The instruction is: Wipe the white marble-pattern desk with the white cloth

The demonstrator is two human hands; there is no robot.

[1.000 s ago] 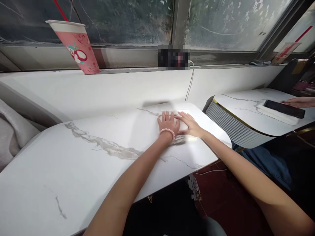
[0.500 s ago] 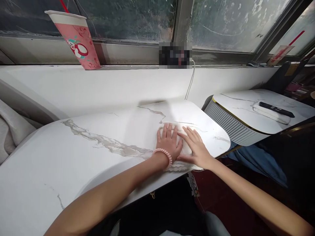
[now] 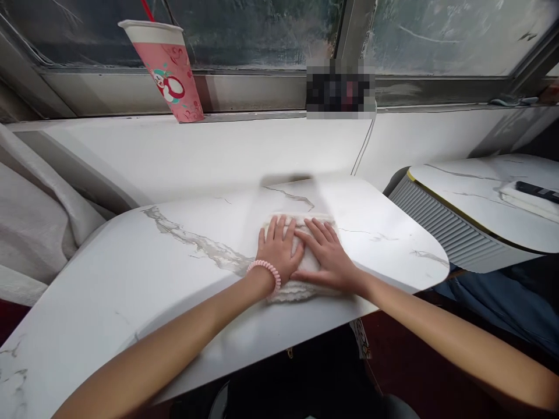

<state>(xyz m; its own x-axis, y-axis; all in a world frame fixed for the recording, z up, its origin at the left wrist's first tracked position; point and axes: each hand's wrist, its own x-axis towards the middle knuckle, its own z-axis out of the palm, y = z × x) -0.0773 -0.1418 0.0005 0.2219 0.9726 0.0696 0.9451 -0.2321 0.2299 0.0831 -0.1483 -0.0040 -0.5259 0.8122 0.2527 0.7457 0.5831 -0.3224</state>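
A white fluffy cloth (image 3: 290, 292) lies on the white marble-patterned table (image 3: 183, 297), largely covered by my two hands. My left hand (image 3: 277, 250), with a pink coiled band at the wrist, presses flat on the cloth's left part with fingers spread. Just to its right, my right hand (image 3: 327, 256) also rests flat and open on the cloth, its thumb close to my left hand. Neither hand's fingers are wrapped round the cloth.
On the window ledge stands a pink paper cup (image 3: 170, 78) with a red straw. A blurred-out dark object (image 3: 340, 90) sits farther right, with a thin cable (image 3: 364, 142) hanging down. A second marble-patterned table (image 3: 476, 192) holds a black remote-like object (image 3: 539, 192) on a white cloth.
Both hands and the cloth have slid left along the table, away from its rounded right end. The view has turned somewhat to the left.
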